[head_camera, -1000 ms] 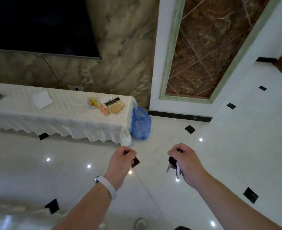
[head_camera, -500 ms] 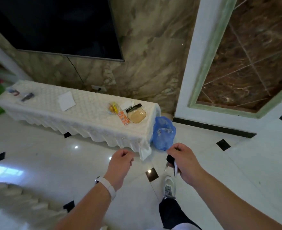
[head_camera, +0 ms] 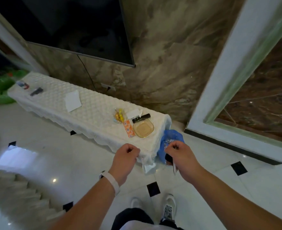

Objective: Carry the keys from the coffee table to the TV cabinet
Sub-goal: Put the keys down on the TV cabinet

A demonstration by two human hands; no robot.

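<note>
My right hand (head_camera: pixel 181 156) is closed around the keys (head_camera: pixel 171 161); a black fob and a pale blade hang below the fist. It hovers just off the right end of the TV cabinet (head_camera: pixel 90 110), a long low unit under a white quilted cloth. My left hand (head_camera: pixel 125 156), with a white wristband, is a loose fist holding nothing, right at the cabinet's near corner edge.
On the cabinet lie an amber glass dish (head_camera: pixel 143 129), a black remote (head_camera: pixel 141 118), orange packets (head_camera: pixel 129 129), snack wrappers (head_camera: pixel 119 115), a white paper (head_camera: pixel 73 100) and small items far left. A blue bag (head_camera: pixel 171 137) stands at the cabinet's right end. The TV (head_camera: pixel 77 25) hangs above.
I have walked closer to the cabinet and turned left, so it fills more of the view. Both hands now reach its right end; the keys stay in my right hand.
</note>
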